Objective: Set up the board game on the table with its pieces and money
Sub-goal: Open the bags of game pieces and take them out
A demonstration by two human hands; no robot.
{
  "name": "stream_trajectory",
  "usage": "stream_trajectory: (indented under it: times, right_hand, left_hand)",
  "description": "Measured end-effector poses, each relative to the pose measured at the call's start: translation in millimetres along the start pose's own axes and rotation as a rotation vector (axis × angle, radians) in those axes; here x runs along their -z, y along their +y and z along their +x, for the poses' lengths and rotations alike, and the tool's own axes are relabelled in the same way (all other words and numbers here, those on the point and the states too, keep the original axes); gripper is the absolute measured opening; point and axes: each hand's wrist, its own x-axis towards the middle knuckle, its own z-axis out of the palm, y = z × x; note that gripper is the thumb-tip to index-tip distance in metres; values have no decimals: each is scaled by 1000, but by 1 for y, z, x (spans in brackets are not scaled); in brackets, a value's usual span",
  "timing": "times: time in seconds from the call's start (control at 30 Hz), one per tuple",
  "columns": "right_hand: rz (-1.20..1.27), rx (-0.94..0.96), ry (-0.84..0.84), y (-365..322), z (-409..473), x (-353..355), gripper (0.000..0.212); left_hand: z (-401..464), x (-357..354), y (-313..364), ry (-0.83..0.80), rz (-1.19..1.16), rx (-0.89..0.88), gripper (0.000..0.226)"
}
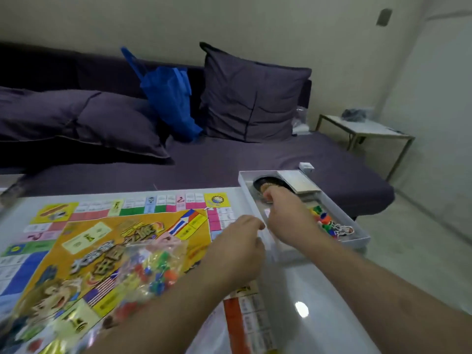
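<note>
a dark purple sofa (255, 159) runs along pale walls (229, 19), carrying two cushions (250, 98) and a blue bag (168, 98). a small side table (367, 129) stands right, on a pale floor (421, 213).

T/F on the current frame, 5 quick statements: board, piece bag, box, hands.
1. The game board lies unfolded on the table. True.
2. The clear bag of coloured pieces sits inside the box. False: it lies on the board.
3. The right hand reaches into the white box. True.
4. The box stands to the left of the board. False: it stands at the board's right, near the table's far edge.
5. The left hand rests flat on the sofa. False: it is above the board's right edge, fingers curled; blur hides whether it holds anything.
</note>
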Motion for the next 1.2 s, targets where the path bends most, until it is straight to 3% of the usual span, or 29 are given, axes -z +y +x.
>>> stream_trajectory:
  times: [0.07, 0.17, 0.27, 0.53, 0.73, 0.97, 1.2]
  right_hand:
    - [-90, 16, -62, 27, 34, 0, 38]
    - [-212, 35, -160, 58, 70, -9, 28]
    - [-288, 42, -247, 75, 85, -22, 28]
    - [-288, 80, -133, 83, 91, -30, 27]
    - [-236, 56, -77, 84, 96, -27, 17]
    - [-302, 72, -113, 76, 96, -27, 35]
    - [-318, 83, -71, 76, 95, -23, 15]
  left_hand:
    - [38, -30, 7, -34, 33, -43, 32]
    - [74, -63, 2, -24, 93, -74, 53]
    - [86, -82, -10, -55, 193, -40, 58]
    - [85, -87, -13, -9, 209, -28, 45]
    - [81, -84, -9, -30, 201, -4, 61]
    - [79, -83, -8, -37, 196, 8, 59]
    - [78, -81, -9, -41, 203, 1, 57]
